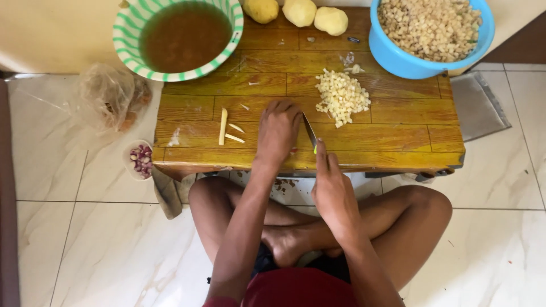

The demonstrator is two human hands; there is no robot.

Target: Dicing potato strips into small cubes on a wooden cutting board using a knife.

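1. Pale potato, hidden under the left hand (277,132), sits mid-tabletop; its fingers (284,108) curl down, pinning it for cutting.
2. Right hand (333,190) wraps the knife (310,132), blade alongside.
3. Diced pile (341,96) at two o'clock, strips (227,129) at nine, clear of the blade.

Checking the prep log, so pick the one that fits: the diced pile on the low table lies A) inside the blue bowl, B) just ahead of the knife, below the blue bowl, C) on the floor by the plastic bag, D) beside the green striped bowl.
B: the diced pile sits on the table just beyond the knife held in the right hand, nearer the blue bowl than the green one.
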